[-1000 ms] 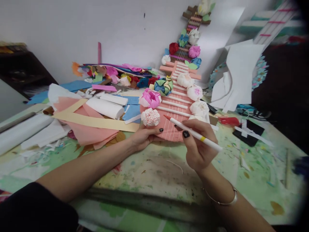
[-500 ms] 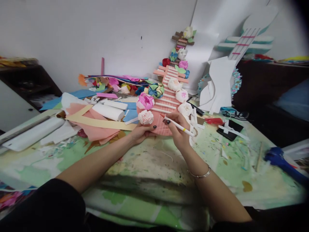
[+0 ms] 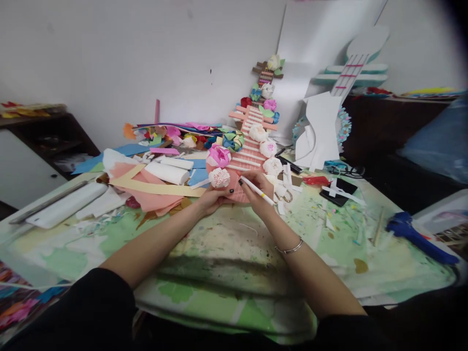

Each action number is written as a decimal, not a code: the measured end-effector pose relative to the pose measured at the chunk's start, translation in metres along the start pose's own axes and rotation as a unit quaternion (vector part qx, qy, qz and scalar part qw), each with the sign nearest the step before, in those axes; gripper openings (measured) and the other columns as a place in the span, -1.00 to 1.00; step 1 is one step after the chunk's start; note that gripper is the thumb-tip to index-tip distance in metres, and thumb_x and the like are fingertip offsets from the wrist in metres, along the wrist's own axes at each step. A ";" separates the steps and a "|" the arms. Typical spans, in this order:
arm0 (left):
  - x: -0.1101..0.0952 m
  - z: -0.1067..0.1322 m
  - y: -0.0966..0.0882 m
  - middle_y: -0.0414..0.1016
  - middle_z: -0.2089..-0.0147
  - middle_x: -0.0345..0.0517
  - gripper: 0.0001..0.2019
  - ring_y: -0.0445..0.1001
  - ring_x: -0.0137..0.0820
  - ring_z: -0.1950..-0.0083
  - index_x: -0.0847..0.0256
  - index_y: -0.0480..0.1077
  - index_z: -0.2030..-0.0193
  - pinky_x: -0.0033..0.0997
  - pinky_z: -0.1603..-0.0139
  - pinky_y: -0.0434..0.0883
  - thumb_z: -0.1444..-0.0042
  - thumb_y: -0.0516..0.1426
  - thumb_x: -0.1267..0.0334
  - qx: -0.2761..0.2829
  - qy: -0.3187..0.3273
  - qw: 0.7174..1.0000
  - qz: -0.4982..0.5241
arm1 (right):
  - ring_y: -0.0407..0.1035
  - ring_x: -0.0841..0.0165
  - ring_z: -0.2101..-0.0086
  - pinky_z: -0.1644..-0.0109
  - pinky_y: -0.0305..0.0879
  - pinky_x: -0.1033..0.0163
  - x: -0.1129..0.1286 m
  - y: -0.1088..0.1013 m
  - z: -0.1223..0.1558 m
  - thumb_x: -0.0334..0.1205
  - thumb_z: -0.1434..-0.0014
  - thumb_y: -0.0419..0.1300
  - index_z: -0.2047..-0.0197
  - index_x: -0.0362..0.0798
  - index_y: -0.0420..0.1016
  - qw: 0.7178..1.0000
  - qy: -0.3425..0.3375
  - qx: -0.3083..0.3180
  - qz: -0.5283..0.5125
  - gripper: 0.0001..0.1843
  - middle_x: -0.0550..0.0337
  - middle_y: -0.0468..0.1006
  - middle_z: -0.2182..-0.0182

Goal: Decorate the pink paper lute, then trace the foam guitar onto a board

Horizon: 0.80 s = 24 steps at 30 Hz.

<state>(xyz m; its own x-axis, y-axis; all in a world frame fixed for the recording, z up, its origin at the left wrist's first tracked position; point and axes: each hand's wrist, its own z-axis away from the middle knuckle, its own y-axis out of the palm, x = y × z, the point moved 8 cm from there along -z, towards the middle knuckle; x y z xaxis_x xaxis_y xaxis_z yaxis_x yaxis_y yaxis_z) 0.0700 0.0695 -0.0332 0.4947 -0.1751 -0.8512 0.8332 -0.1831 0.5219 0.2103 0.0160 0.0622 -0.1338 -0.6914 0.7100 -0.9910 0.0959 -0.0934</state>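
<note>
A pink guitar-shaped paper craft (image 3: 235, 179), with white strips across it and paper flowers along both sides, leans up and away from me. My left hand (image 3: 215, 200) grips its lower left edge, thumb on the front and the other fingers mostly hidden behind. In my right hand (image 3: 260, 190) is a slim white marker pen (image 3: 259, 191) with a yellow band, pinched near its front over the lower body of the guitar. Its tip is hidden by my fingers, so contact cannot be told. A red-dotted white flower (image 3: 219, 178) sits just above my left thumb.
Paper rolls (image 3: 167, 173), coloured sheets and scraps crowd the left of the table. A white guitar cutout (image 3: 323, 129) stands at the back right. Glasses (image 3: 347, 170), a black flat object (image 3: 338, 192) and a blue glue gun (image 3: 409, 231) lie on the right.
My view has shifted slightly, moving the right-hand items left in the picture. My right hand and the pen have moved a little left over the guitar; the pen's red tip is no longer visible.
</note>
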 end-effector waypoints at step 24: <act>-0.024 0.080 -0.026 0.45 0.59 -0.16 -0.69 0.28 -0.54 0.74 0.23 0.21 0.44 -0.66 0.78 0.09 -0.05 0.20 0.07 0.012 -0.178 0.946 -0.271 | 0.31 0.48 0.51 0.39 0.25 0.34 -0.022 -0.027 -0.014 -0.19 -0.06 0.12 0.32 -0.07 0.42 0.956 0.150 -0.033 -0.251 -0.85 0.26 0.42 0.52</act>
<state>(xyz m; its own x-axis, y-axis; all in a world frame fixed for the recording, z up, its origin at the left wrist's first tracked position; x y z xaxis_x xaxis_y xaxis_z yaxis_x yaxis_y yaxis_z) 0.0168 0.0013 -0.0224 -0.1223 -0.3631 -0.9237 0.9329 -0.3598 0.0179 0.2401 0.0388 0.0591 0.3759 -0.4266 0.8226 -0.9261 -0.1426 0.3493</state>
